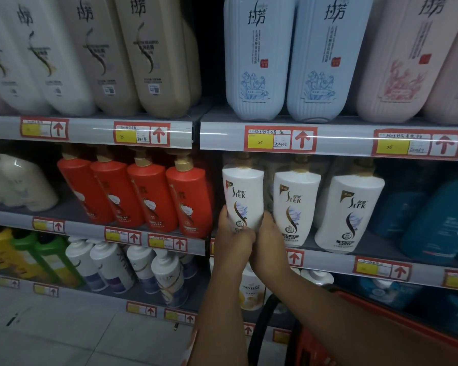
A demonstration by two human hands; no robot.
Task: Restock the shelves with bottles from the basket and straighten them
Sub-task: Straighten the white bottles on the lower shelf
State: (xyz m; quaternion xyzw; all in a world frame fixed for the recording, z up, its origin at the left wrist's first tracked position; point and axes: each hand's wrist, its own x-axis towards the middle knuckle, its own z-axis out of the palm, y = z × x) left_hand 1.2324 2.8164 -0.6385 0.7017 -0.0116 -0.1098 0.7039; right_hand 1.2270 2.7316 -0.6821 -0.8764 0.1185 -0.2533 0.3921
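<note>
Both hands hold one white bottle (242, 196) at the front of the second shelf (328, 256), at the left end of a row of matching white bottles. The left hand (232, 243) wraps round the bottle's lower left side, fingers curled against the label, and the right hand (269, 241) grips its lower right side, thumb toward the front. The two hands meet under the bottle's bottom edge, so whether it rests on the shelf cannot be told. The bottle stands nearly upright with its label facing out and its gold pump top tucked just under the shelf above.

Just beside it on the right stand two more white bottles (296, 207) of the same brand, the far one leaning a little to the right. Beyond them are blue bottles (439, 220). To the left, past a gap, four red bottles (148, 196) with gold pumps lean in a row.

On the top shelf sit large pale blue bottles (257, 56), pink ones and beige ones, above red and yellow price tags (280, 140) with arrows pointing up.

The basket (397, 310), orange-red with a black handle (262, 326), hangs at the lower right under the right forearm; its inside is not visible
</note>
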